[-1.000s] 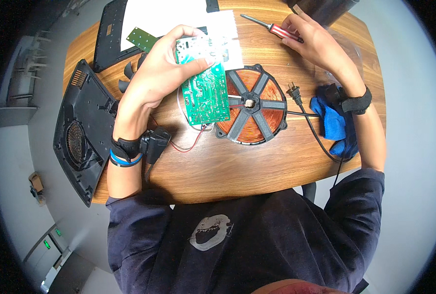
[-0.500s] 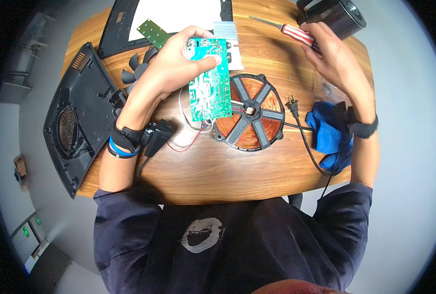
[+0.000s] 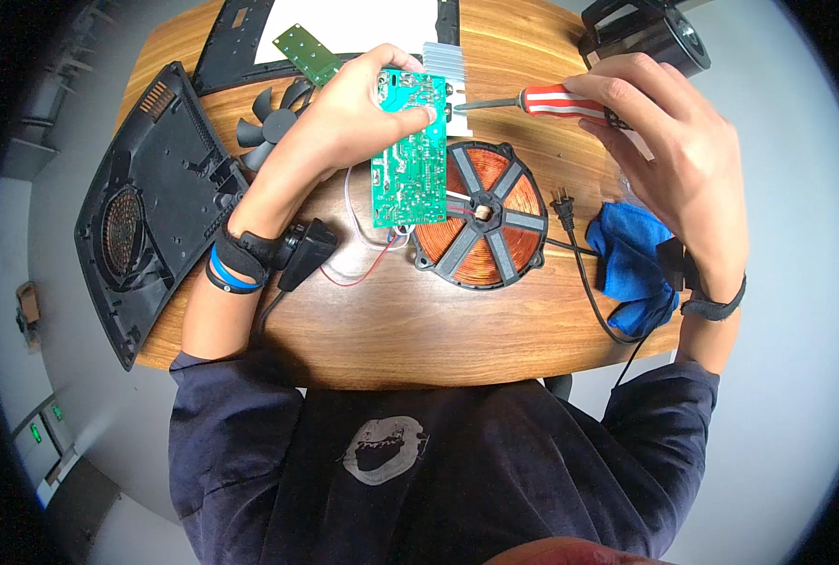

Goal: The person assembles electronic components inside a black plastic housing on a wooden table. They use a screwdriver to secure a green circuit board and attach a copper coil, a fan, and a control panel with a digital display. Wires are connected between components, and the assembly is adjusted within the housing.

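My left hand [image 3: 353, 118] grips a green circuit board [image 3: 408, 160] by its upper end and holds it upright over the wooden table [image 3: 419, 330]. My right hand [image 3: 669, 151] holds a red-and-white-handled screwdriver [image 3: 546, 99], its tip pointing left at the board's upper right edge. Just below and right of the board lies a round copper coil [image 3: 480, 215] in a black spoked frame. Red and white wires [image 3: 363, 268] run from the board down onto the table.
A black vented housing [image 3: 151, 207] lies at the table's left, with a black fan [image 3: 273, 118] beside it. A smaller green board [image 3: 308, 54] and white paper [image 3: 363, 24] lie at the back. A blue cloth [image 3: 631, 264], a black plug [image 3: 563, 202] and cord sit right.
My right hand has brought the screwdriver left from the table's far right, so its tip now meets the board. My left hand keeps the board raised.
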{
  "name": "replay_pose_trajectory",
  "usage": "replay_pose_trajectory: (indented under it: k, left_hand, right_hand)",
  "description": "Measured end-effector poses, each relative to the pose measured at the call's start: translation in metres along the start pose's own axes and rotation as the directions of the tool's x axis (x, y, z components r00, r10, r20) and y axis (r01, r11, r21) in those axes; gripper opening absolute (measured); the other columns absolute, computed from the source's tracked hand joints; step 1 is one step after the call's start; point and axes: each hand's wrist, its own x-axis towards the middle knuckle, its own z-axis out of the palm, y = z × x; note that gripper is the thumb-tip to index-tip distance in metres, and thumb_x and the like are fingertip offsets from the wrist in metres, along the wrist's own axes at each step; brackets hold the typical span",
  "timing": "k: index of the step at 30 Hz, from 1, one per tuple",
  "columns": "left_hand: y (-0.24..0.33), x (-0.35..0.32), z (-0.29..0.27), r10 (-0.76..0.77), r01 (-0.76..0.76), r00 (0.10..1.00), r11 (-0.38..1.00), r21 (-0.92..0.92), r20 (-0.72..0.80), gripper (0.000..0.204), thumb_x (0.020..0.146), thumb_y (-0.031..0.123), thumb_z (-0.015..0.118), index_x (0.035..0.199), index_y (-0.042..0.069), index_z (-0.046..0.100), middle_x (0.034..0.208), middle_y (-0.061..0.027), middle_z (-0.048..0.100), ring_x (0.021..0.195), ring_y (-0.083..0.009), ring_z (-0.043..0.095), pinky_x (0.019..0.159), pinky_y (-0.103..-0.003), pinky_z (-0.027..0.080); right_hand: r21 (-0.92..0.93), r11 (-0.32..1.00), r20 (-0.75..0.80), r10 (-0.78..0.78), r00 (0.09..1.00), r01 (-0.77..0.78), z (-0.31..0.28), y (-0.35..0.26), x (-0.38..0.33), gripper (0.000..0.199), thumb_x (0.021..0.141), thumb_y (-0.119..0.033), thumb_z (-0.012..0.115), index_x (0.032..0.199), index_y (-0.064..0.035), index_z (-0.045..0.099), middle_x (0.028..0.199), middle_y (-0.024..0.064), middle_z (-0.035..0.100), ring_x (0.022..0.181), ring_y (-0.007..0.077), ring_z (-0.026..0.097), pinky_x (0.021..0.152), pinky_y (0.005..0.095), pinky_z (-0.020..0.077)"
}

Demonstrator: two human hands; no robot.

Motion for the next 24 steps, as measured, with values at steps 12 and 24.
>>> replay_pose_trajectory:
  k: [12,24]
  left_hand:
    - [0.001,-0.001,0.0,0.01,-0.009,1.0,0.999,-0.045,0.017,0.04,0.091,0.007,0.082,0.125,0.004,0.063,0.102,-0.0027,0.074,0.093,-0.0086,0.068,0.084,-0.028,0.059]
    - [0.014,-0.006,-0.001,-0.024,0.029,0.999,0.992,-0.124,0.042,0.041,0.09,0.005,0.083,0.126,0.003,0.063,0.102,-0.0035,0.074,0.093,-0.0094,0.069,0.085,-0.029,0.058]
  right_hand:
    - [0.036,0.999,0.015,0.01,1.0,-0.011,0.001,-0.006,0.004,0.033,0.086,-0.008,0.081,0.118,-0.0145,0.076,0.119,0.001,0.071,0.101,0.0224,0.072,0.081,0.0354,0.0633]
    - [0.201,0.979,0.034,0.038,0.999,-0.044,0.003,0.011,0.001,0.041,0.09,-0.002,0.077,0.128,-0.0059,0.064,0.127,0.0095,0.068,0.106,0.0314,0.074,0.082,0.04,0.0645]
